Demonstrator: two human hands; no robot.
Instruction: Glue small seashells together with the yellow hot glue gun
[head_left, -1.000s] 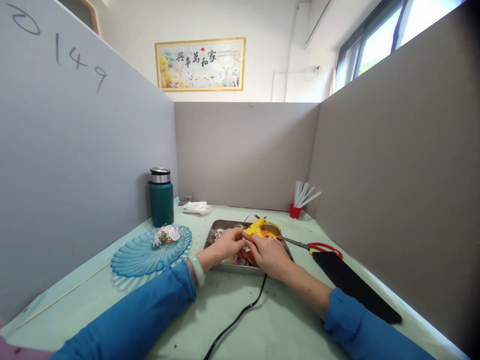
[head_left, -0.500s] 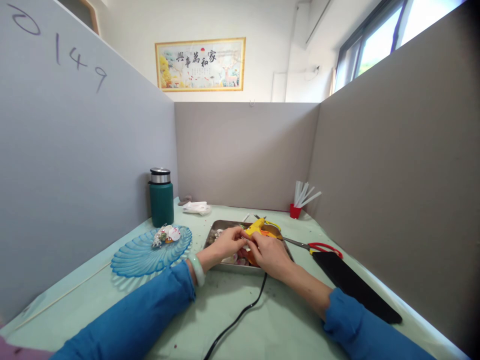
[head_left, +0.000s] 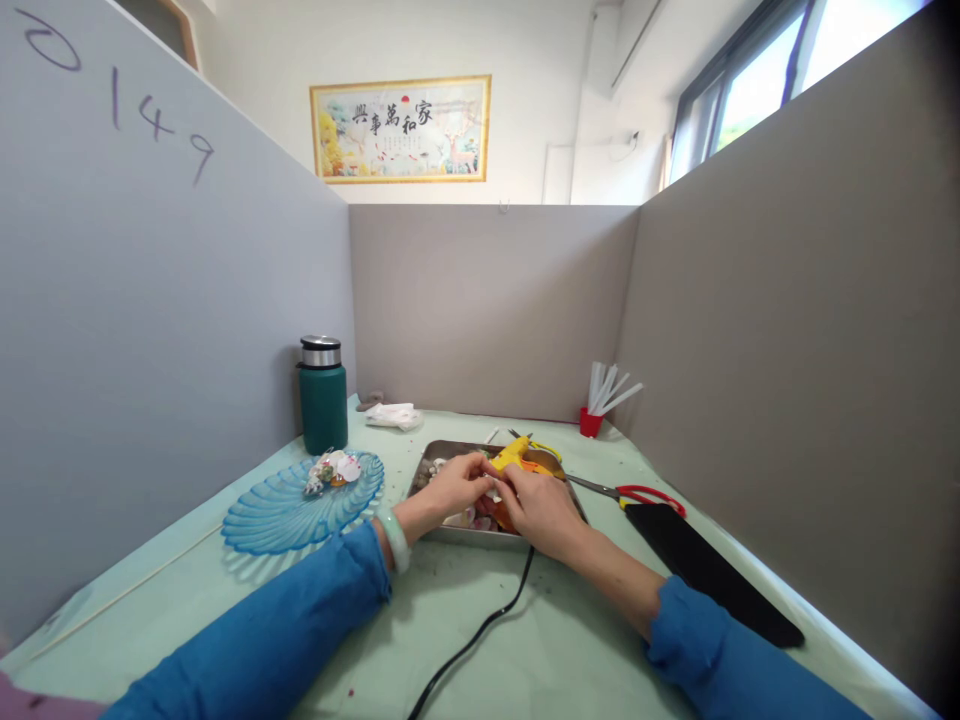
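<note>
Over a metal tray, my left hand and my right hand meet with fingertips pinched together. Both are closed around something small and whitish that the fingers mostly hide; I cannot make out its kind. Inside the tray, partly covered by my hands, are pale shells or pebbles. Just behind my right hand a yellow glue gun rests on the tray. A black cord runs from the tray toward me across the table.
On the left, a blue fluted plate holds a small shell cluster, with a green bottle behind it. Red-handled scissors and a black flat object lie right. A red cup holds white sticks.
</note>
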